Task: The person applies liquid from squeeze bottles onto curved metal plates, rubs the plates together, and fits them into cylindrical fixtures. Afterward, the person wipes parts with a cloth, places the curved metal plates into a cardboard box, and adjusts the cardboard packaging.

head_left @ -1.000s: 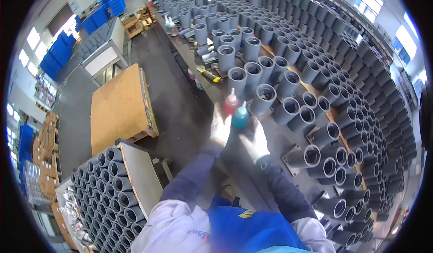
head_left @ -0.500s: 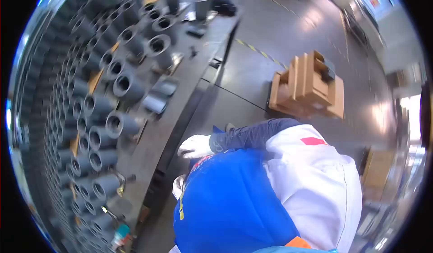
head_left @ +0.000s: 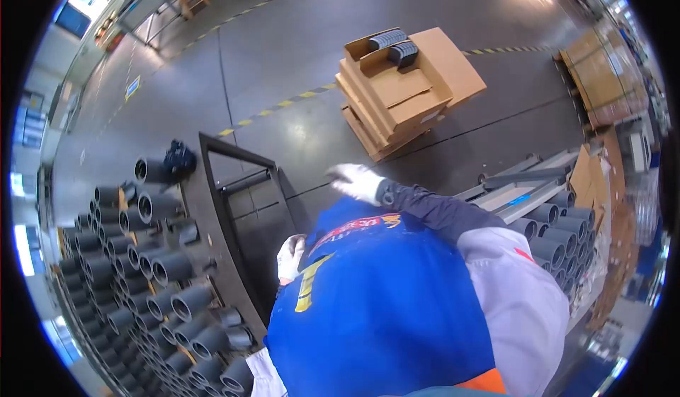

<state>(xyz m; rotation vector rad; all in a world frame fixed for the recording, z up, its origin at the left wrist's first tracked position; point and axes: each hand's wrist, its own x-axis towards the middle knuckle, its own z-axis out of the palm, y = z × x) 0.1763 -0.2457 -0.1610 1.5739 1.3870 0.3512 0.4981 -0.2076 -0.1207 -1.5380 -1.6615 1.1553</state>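
Note:
My right hand (head_left: pixel 356 183), in a white glove, reaches out beyond the top of the blue apron (head_left: pixel 382 291). Its fingers are stretched and slightly blurred, with nothing seen between them. My left hand (head_left: pixel 290 257), also gloved in white, is beside the apron's left edge and near the dark edge of the workbench (head_left: pixel 237 255). The apron partly covers it, so its fingers and anything in them cannot be made out. Many grey cylinders (head_left: pixel 171 268) lie in rows on the bench, left of both hands.
Ahead on the floor, an open cardboard box (head_left: pixel 404 99) holds dark ribbed parts. More grey cylinders (head_left: pixel 556 248) are stacked at the right, beside a metal frame (head_left: pixel 528 184). A large wrapped carton (head_left: pixel 605 71) stands at the far right. Yellow-black tape (head_left: pixel 283 104) marks the floor.
The view has turned right, shifting the bench lower left and the open box nearer the centre. The right-hand stack has come into view. My right hand is stretched farther out, its fingers more spread.

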